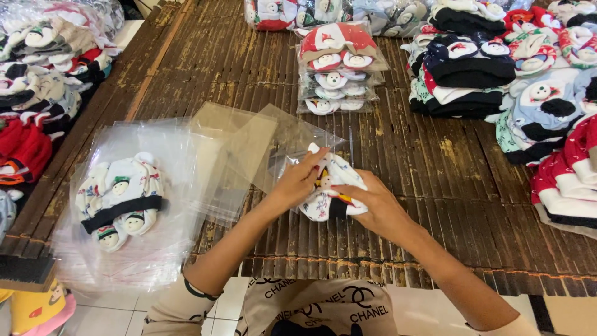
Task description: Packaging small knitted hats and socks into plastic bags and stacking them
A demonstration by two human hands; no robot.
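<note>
Slatted bamboo table (435, 162), stacks of bagged knitted goods at its far edge and sides. At the near edge, a white patterned sock bundle (329, 186) sits between both hands, long axis running up-left toward the clear plastic bag (292, 146). Left hand (298, 180) pinches the bag mouth over the bundle's upper end; right hand (376, 208) grips its lower right end, fingers curled. Both are touching it.

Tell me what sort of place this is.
Probably a small packing workshop for children's socks: stacks of loose socks, a pile of clear bags, bagged bundles, all on a slatted wooden table.
</note>
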